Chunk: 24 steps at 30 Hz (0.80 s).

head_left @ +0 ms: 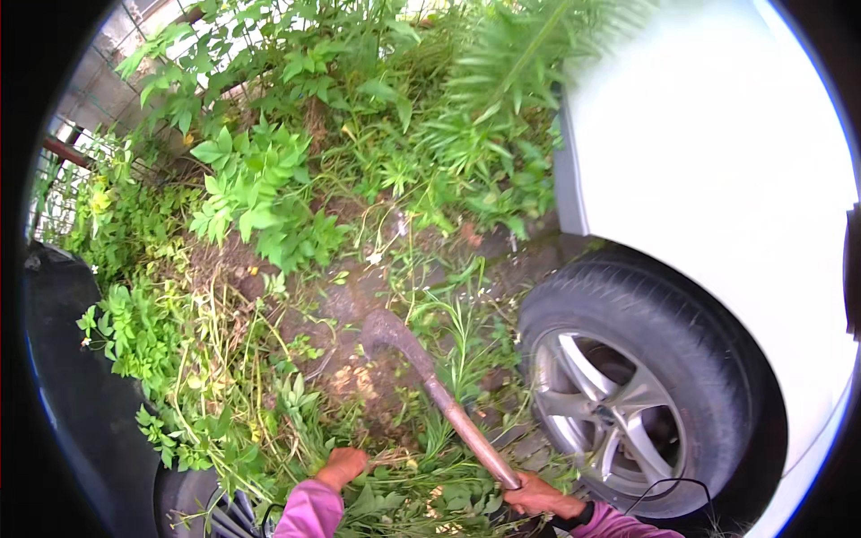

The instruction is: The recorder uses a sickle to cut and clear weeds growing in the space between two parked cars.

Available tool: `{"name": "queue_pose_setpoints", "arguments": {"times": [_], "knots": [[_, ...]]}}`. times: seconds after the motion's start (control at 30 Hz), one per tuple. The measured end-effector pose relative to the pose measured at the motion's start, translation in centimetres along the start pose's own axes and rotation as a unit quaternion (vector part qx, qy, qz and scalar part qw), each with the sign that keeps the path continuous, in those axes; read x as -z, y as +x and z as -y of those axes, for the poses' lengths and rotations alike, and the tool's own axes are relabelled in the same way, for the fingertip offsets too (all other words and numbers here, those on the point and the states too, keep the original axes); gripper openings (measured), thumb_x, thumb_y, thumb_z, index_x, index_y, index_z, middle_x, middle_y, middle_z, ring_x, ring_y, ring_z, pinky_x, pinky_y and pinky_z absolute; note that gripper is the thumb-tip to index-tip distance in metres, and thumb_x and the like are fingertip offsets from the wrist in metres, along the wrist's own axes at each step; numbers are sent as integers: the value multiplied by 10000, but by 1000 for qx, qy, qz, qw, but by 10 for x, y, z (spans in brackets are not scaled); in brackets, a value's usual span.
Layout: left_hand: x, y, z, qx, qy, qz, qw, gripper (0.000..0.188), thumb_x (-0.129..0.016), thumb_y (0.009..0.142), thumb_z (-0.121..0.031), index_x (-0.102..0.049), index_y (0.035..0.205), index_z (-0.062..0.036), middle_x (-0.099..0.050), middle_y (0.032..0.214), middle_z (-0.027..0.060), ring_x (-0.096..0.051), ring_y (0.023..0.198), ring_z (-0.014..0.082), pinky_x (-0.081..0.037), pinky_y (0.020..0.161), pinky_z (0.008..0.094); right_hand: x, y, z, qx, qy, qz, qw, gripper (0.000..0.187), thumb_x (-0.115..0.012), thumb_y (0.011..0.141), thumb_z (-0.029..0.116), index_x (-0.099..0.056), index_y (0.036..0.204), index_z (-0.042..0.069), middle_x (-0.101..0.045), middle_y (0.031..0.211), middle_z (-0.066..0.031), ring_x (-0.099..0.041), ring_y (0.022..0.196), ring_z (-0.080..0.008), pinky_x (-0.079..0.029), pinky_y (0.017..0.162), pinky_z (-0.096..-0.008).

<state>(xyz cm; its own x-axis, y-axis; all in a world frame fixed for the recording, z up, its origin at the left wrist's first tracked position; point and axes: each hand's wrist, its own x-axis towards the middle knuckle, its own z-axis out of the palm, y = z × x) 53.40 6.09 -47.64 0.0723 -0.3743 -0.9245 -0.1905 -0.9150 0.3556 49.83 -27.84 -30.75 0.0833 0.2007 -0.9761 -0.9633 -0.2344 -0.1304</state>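
Wrapped round the wooden handle of a sickle (466,434) is my right hand (535,495), low and right of the middle. The sickle's rusty, curved blade (395,335) points up and left, over a patch of bare soil (354,381). My left hand (343,466) is closed at the lower middle, among green weeds (291,421). Pale stems stick out of its right side, so it seems to grip a bunch of weeds; most of its fingers are hidden.
A white car (708,134) stands close on the right, its wheel (619,386) near the sickle. On the left is a dark car (76,359). Tall leafy plants (260,188) grow at the back before a wire fence (90,81). Cut greenery (386,507) lies below my hands.
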Motion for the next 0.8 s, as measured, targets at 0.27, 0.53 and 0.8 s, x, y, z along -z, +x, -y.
{"name": "queue_pose_setpoints", "arguments": {"times": [0.27,0.53,0.8], "knots": [[5,-23,-11,-31,-46,-155,986,137,-492,664,-135,-619,689,-88,-595,719,136,-582,702,286,-449,617,389,-29,17,52,9,99,-55,994,184,-518,643,34,-441,808,11,-474,580,-48,-465,408,-123,-395,341,-249],[-28,-24,2,-78,12,-75,994,162,-471,695,-103,-630,723,-110,-612,790,88,-586,769,227,-459,678,330,-125,41,-43,-79,82,46,992,170,-537,731,100,-440,864,57,-480,574,-19,-470,433,-101,-415,382,-236],[-28,-77,12,-177,41,-141,973,95,-484,614,-67,-577,618,-87,-579,666,93,-573,672,249,-466,580,352,-179,-3,-80,-55,236,35,970,180,-522,708,100,-479,827,-28,-502,531,-71,-486,411,-140,-401,369,-271]]}}
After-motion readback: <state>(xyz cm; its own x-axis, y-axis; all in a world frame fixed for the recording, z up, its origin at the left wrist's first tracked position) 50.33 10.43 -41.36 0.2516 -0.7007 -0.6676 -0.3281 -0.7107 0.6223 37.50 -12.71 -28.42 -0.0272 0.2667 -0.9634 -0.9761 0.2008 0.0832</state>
